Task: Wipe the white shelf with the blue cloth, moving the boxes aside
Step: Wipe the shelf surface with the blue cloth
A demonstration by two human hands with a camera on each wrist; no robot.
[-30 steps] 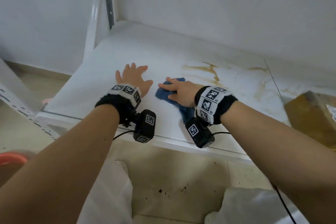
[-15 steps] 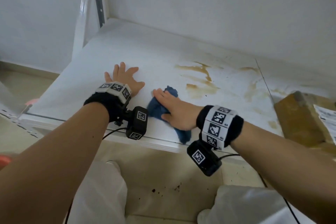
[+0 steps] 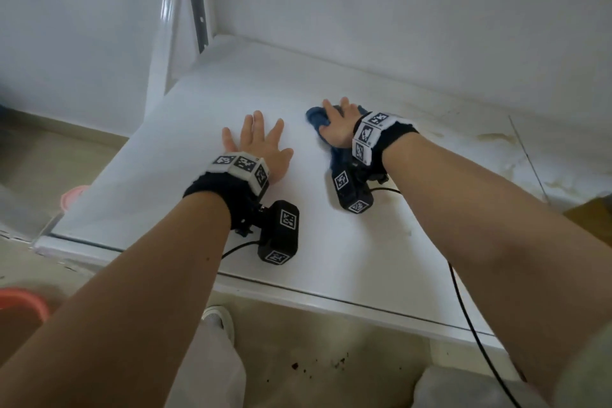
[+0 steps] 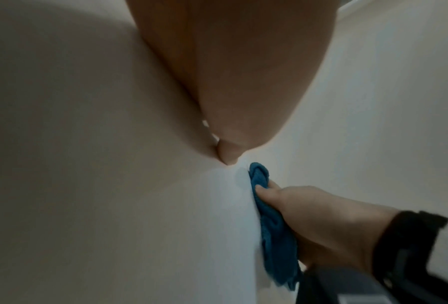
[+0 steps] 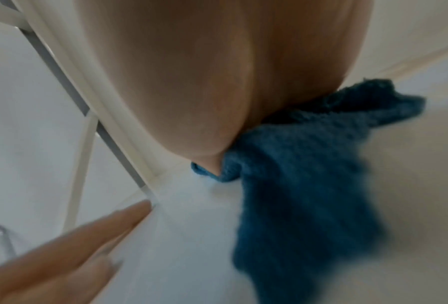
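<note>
The white shelf point(image 3: 331, 76) lies low in front of me. My left hand point(image 3: 256, 142) rests flat on it with the fingers spread and holds nothing. To its right, my right hand point(image 3: 336, 124) presses the crumpled blue cloth point(image 3: 316, 117) down on the shelf with its fingers laid straight over it. The cloth sticks out past the fingertips and trails back under the wrist. In the left wrist view the cloth point(image 4: 272, 226) lies squeezed between the right hand point(image 4: 321, 216) and the shelf. The right wrist view shows the cloth point(image 5: 308, 185) bunched under the palm.
A brown cardboard box point(image 3: 592, 212) shows at the right edge of the shelf. Brownish stains point(image 3: 496, 137) mark the shelf's right part. The shelf's upright post point(image 3: 197, 0) stands at the back left corner. A pink basin point(image 3: 20, 301) sits on the floor at the left.
My right hand has pushed the cloth from near the front edge toward the back of the shelf. The left hand stays flat on the shelf.
</note>
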